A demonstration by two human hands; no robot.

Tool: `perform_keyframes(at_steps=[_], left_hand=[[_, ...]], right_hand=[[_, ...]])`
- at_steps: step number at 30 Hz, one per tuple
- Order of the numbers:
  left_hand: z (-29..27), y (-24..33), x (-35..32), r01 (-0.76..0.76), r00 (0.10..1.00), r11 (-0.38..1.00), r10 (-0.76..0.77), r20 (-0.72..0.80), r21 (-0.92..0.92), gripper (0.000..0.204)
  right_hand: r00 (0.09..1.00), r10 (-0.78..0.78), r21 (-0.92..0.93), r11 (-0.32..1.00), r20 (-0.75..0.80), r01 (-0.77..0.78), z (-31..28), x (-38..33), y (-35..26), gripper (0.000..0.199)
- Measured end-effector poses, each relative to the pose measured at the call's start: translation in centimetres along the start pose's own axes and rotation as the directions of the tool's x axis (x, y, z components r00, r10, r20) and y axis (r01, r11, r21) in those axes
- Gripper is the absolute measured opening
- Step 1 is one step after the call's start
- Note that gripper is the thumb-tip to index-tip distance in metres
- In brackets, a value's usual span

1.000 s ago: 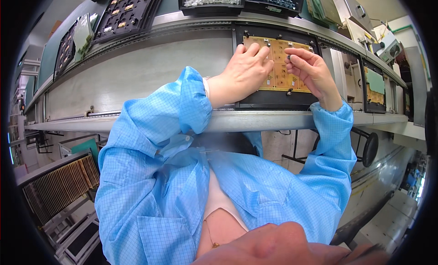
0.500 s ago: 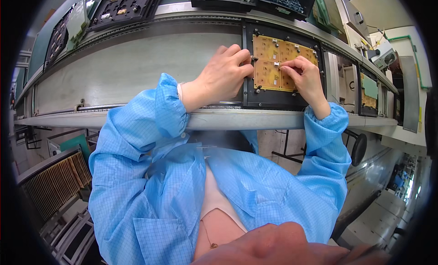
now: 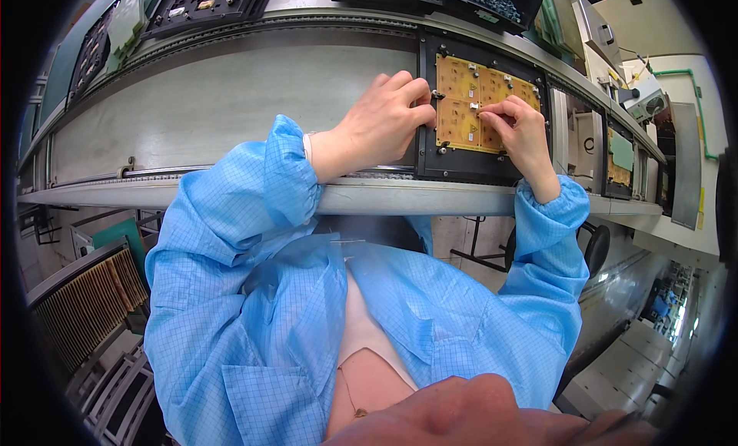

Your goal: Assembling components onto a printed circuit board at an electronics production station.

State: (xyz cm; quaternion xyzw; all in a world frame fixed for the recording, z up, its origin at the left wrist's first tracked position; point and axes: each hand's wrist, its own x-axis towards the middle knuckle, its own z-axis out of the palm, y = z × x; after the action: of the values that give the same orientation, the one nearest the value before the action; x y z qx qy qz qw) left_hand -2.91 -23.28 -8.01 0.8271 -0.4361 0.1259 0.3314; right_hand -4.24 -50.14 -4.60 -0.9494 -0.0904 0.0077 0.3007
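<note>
A yellow-brown circuit board panel (image 3: pixel 455 127) lies in a black carrier frame (image 3: pixel 461 163), held by small black clamps round its edge. Small white connectors stand on it. My right hand (image 3: pixel 521 131) reaches over the panel's right part; thumb and index finger pinch at a white connector (image 3: pixel 474 107) near the middle. The other right fingers are curled and hide part of the panel. At the carrier's left edge is my left hand (image 3: pixel 388 119), its fingers curled in and closed. What they hold, if anything, is hidden.
The carrier sits on a conveyor with a grey metal bed (image 3: pixel 231 100) and a front rail (image 3: pixel 415 194). Beyond it are a black bin of dark small parts (image 3: pixel 492 6) and black trays (image 3: pixel 204 12). Another carrier with a green sheet (image 3: pixel 621 150) stands to the right.
The view has shifted slightly, so the carrier and both hands sit a little farther right in the picture. Both hands keep nearly the same places at the panel, with fingers still closed.
</note>
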Motion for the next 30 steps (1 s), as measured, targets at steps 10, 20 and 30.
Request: perform_keyframes(at_steps=[10,20,30], left_hand=[[-0.2,0.1,0.2,0.035,0.998,0.998,-0.032,0.057,-0.052,0.028],[0.3,0.1,0.5,-0.017,1.0,1.0,0.017,0.017,0.005,0.022],[0.6,0.4,0.7,-0.016,0.999,1.0,0.015,0.033,0.023,0.024]], right_hand=[[0.994,0.104,0.114,0.988,0.033,-0.108,-0.5,0.3,1.0,0.015],[0.992,0.107,0.017,0.994,0.068,-0.108,-1.3,0.5,0.6,0.016],[0.988,0.134,-0.024,0.991,0.073,-0.132,-2.0,0.7,0.6,0.016]])
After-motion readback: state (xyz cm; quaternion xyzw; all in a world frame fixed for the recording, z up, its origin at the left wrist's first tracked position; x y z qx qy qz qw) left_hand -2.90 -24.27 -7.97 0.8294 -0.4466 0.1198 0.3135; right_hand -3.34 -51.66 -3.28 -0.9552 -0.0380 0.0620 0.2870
